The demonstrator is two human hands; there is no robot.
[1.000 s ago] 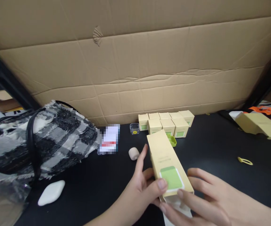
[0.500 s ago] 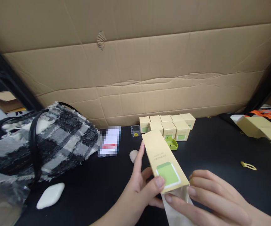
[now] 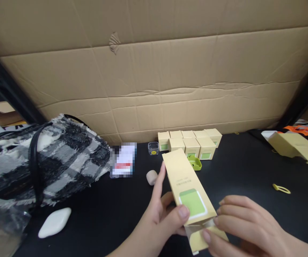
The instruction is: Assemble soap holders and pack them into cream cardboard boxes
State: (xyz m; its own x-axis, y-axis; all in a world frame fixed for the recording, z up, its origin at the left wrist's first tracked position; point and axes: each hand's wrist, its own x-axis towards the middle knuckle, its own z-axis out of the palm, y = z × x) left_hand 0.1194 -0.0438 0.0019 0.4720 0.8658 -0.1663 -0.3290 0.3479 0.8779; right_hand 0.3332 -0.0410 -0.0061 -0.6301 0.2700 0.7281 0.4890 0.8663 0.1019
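A long pale-yellow carton [image 3: 184, 171] with a green picture on its face lies tilted in my left hand [image 3: 162, 214], the thumb on top and the fingers wrapped round its side. The carton's near end is partly open. There my right hand [image 3: 247, 225] grips the end flap [image 3: 199, 240], thumb against the flap and fingertips at the box corner. The flap is bent so that its yellow outer side shows. Just beyond the carton sits a green plastic case [image 3: 195, 163]. Whatever the carton contains is hidden.
Several small yellow boxes [image 3: 207, 148] stand grouped at the back. A clear container [image 3: 153, 148], a beige rounded piece [image 3: 152, 177] and a white case [image 3: 54, 223] lie left, beside a plaid bag [image 3: 70, 157]. Rightward are a yellow loop [image 3: 282, 189] and another carton [image 3: 298, 146].
The end flap has bent over: its white inner side faced up before, and its yellow outer side shows now. My right hand shifted slightly with it, while my left keeps its hold.
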